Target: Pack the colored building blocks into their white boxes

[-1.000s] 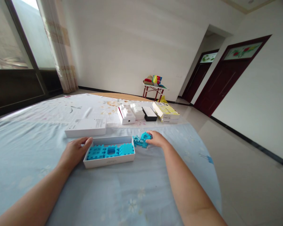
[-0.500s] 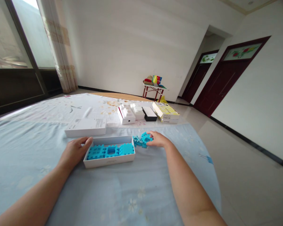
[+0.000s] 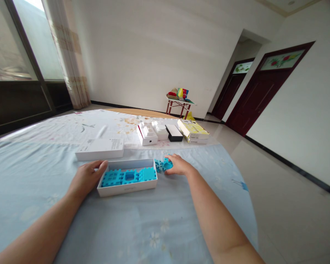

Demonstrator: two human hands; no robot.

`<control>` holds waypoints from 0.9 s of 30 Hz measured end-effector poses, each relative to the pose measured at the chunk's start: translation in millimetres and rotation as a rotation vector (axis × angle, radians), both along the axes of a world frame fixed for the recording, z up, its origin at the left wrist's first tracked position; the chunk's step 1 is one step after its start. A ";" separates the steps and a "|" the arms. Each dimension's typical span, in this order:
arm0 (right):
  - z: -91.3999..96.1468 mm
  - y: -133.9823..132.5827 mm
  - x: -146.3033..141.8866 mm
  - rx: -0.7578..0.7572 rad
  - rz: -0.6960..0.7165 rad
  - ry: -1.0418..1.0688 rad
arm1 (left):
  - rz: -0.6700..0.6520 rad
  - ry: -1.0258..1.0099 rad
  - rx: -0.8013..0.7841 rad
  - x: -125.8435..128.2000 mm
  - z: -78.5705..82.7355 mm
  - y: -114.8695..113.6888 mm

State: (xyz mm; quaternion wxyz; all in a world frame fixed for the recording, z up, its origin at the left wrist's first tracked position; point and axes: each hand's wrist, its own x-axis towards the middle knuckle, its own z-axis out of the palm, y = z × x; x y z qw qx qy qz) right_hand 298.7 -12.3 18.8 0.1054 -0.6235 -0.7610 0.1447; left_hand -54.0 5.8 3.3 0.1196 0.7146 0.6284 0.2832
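Observation:
A white open box (image 3: 128,190) lies on the cloth, with several blue interlocking plastic blocks (image 3: 112,178) inside it. My left hand (image 3: 89,176) holds the box's left end, thumb at the upper rim and the other fingers along the outer side. Just beyond the box's right end, my right hand (image 3: 178,165) grips a blue toothed block (image 3: 167,164) between thumb and fingers. Another blue block (image 3: 158,165) lies between that one and the box wall, partly hidden.
Behind the box lies a white lid (image 3: 100,148). Farther back stand two small white boxes (image 3: 148,139) with white inserts, a black-sided box (image 3: 174,134) and a yellow-and-white carton (image 3: 194,130). A patterned cloth (image 3: 143,227) covers the round table.
My right hand has shifted left with the blue block, closer to the box. The left hand and the box have stayed in place.

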 end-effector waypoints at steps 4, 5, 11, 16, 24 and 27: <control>0.6 -1.0 -1.4 -0.016 -0.019 -0.044 | -0.008 -0.006 0.005 0.3 1.0 -0.6; 1.0 -1.4 -1.2 -0.023 -0.025 -0.059 | -0.010 -0.004 0.007 0.4 1.0 -0.7; 4.6 -3.7 -2.1 -0.041 -0.033 -0.103 | -0.003 -0.007 0.041 1.2 -0.9 -0.1; 4.6 -4.0 -7.9 0.009 0.031 -0.082 | -0.013 -0.011 0.045 1.9 -0.9 -0.6; 1.6 -4.8 -7.5 -0.054 0.049 -0.108 | -0.016 0.004 0.035 1.1 -2.0 0.5; -0.7 -3.8 -8.7 -0.012 0.023 -0.080 | -0.010 0.001 0.032 1.1 -2.0 0.8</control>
